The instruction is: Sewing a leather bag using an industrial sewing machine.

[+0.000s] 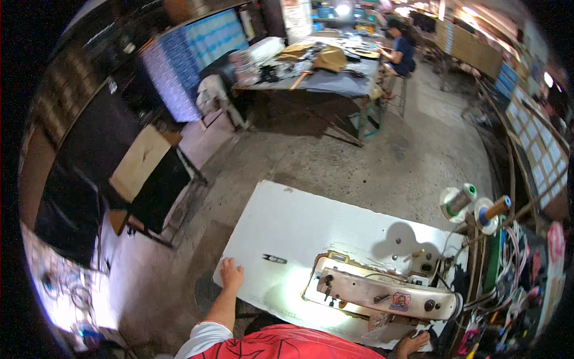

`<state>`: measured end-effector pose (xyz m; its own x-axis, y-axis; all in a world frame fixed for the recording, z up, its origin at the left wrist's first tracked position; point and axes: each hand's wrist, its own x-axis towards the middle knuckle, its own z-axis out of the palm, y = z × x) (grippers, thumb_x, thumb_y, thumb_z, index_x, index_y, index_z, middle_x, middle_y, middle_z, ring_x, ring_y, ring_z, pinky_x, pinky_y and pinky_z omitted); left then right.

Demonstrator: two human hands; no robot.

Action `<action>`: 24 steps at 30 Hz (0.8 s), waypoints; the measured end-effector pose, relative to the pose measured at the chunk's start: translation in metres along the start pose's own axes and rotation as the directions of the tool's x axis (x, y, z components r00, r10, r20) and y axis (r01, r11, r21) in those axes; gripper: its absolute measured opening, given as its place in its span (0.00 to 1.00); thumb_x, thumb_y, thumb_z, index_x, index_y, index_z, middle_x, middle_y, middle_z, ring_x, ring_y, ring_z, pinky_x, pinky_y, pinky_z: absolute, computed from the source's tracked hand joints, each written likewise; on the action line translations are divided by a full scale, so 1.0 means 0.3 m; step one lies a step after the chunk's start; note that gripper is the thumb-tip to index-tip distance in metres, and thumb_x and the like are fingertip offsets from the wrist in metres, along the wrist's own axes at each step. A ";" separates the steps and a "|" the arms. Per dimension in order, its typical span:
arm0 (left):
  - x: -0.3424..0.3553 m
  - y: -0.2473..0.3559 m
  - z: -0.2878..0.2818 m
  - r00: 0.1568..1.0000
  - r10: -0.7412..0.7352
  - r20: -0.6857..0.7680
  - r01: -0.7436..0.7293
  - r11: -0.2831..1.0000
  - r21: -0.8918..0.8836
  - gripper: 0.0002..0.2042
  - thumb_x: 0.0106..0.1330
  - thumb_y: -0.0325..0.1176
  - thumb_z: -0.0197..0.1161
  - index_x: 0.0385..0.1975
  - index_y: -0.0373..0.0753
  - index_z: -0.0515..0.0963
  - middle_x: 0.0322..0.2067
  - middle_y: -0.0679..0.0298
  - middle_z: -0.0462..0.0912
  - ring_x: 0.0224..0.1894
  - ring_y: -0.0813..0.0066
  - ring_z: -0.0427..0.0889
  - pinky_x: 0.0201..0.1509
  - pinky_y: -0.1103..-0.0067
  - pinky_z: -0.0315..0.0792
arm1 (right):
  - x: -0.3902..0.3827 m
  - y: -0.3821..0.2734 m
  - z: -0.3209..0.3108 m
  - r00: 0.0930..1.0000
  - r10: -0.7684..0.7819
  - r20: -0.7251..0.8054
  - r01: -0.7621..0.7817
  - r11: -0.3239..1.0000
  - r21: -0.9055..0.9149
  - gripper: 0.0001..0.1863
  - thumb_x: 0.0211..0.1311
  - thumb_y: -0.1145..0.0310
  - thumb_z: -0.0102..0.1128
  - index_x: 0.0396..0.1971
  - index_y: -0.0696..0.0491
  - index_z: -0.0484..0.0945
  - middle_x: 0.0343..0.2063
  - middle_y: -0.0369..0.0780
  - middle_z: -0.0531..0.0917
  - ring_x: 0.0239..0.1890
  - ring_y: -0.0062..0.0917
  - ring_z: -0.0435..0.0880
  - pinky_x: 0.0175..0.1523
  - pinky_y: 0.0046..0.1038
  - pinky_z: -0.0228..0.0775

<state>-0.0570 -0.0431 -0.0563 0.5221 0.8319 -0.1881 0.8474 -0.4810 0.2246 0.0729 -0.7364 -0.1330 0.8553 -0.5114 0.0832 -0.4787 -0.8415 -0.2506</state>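
A white sewing table [263,221] stands in front of me with a sewing machine [382,293] set into its right half. My left hand [232,274] rests on the table's left edge, fingers stretched over the top and holding nothing. Small black thread snips [274,259] lie to the right of it, apart from the fingers. At the front right corner, below the machine's arm, my right hand [414,342] lies at the table edge beside a dark patch. Its fingers look extended, with nothing visible in them. The machine's lamp lights the tabletop around the needle.
Two thread cones, one grey-green [461,200] and one brown [496,208], stand behind the machine. Cables [508,263] hang at right. A wooden chair [143,161] stands at left. Beyond, a person [399,51] sits at a cloth-covered table [347,84].
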 end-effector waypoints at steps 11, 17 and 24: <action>-0.406 -1.227 0.224 0.698 -0.713 0.066 0.713 0.701 0.033 0.28 0.68 0.49 0.56 0.62 0.37 0.68 0.63 0.50 0.67 0.64 0.49 0.67 0.66 0.54 0.62 | -0.230 -0.374 0.000 0.914 -0.402 0.058 0.275 0.718 0.639 0.16 0.61 0.65 0.59 0.41 0.62 0.75 0.39 0.47 0.76 0.40 0.31 0.74 0.45 0.34 0.69; -0.719 -1.445 0.542 0.590 -0.572 0.570 0.750 0.650 -0.123 0.24 0.68 0.51 0.54 0.50 0.35 0.79 0.52 0.46 0.78 0.54 0.47 0.76 0.63 0.56 0.66 | -0.679 -0.884 -0.162 0.523 -0.831 0.190 0.551 0.500 0.668 0.10 0.64 0.68 0.57 0.40 0.60 0.75 0.33 0.44 0.75 0.35 0.28 0.74 0.42 0.31 0.69; -1.015 -1.525 0.759 0.632 -0.630 0.451 0.631 0.080 -0.771 0.26 0.68 0.50 0.54 0.61 0.42 0.72 0.59 0.49 0.73 0.60 0.48 0.73 0.61 0.59 0.69 | -1.047 -1.394 -0.077 0.108 -0.918 0.382 0.168 0.396 0.903 0.04 0.64 0.76 0.55 0.34 0.60 0.76 0.23 0.40 0.73 0.25 0.20 0.71 0.33 0.23 0.66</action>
<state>-0.5817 -0.1394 -0.3196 -0.1607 0.7037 -0.6921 0.3234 0.7000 0.6367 -0.0002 -0.2279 -0.0322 0.6075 0.7837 -0.1297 0.1332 -0.2615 -0.9560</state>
